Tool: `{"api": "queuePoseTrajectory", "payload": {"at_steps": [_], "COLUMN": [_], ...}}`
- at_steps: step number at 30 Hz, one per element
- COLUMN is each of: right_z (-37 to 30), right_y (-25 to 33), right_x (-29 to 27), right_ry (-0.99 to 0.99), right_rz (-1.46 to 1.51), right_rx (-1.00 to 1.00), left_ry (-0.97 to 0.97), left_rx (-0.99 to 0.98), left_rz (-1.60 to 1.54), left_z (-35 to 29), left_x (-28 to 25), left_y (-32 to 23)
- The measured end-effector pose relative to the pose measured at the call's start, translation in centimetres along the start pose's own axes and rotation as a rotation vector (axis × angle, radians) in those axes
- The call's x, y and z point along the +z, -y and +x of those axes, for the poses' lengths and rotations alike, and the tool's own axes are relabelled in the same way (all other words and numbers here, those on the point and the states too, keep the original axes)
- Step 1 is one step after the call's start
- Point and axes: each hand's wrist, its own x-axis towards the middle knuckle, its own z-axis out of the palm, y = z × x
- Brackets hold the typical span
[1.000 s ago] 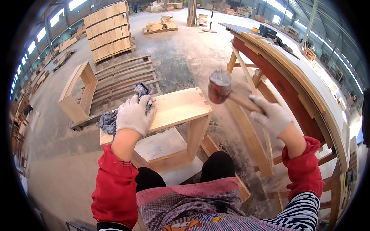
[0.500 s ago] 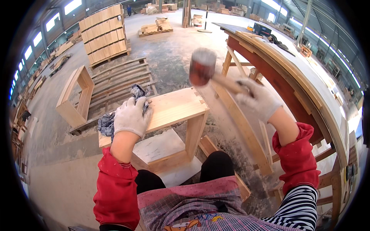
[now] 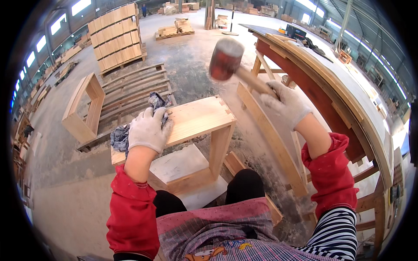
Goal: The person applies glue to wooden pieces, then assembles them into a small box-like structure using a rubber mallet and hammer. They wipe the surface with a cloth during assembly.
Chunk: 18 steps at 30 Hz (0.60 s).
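My right hand (image 3: 287, 103), in a white work glove, is closed round the wooden handle of a mallet (image 3: 226, 58). The mallet's thick dark-red head with a pale end is raised above the right end of a pale wooden box frame (image 3: 200, 116), apart from it. That frame stands on edge before my knees, with interlocking corner joints at its right end. My gloved left hand (image 3: 149, 130) presses down on its top board near the left end, fingers curled over a crumpled blue-grey rag (image 3: 119, 139) that shows on both sides of the hand.
A second wooden frame (image 3: 85, 108) leans by a slatted pallet (image 3: 135, 87) on the left. Behind rises a tall stack of boards (image 3: 115, 39). A long workbench (image 3: 322, 82) runs along my right, its wooden legs close to my right arm. White board (image 3: 180, 163) lies under the frame.
My right hand and the mallet have risen and moved slightly left. My left hand stays on the rag and the frame.
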Motion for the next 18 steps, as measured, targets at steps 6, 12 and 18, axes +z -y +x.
{"api": "queuePoseTrajectory", "payload": {"at_steps": [6,12,18], "right_z": [-0.4,-1.9,-3.5], "right_y": [-3.3,-0.9,-3.6], "right_x": [3.1,-0.8,2.8], "right_ry": [0.184,0.005,-0.067], "right_rz": [-0.337,-0.054,-0.145], "right_rx": [0.088,0.029,-0.008], "left_ry": [-0.014,-0.017,-0.008], "left_rx": [0.022,0.003,-0.003], "left_rz": [-0.015,0.009,0.003], "left_z": [0.2,0.0,0.1], "left_x": [0.2,0.2,0.0], "left_y": [-0.4,-0.2,-0.5]}}
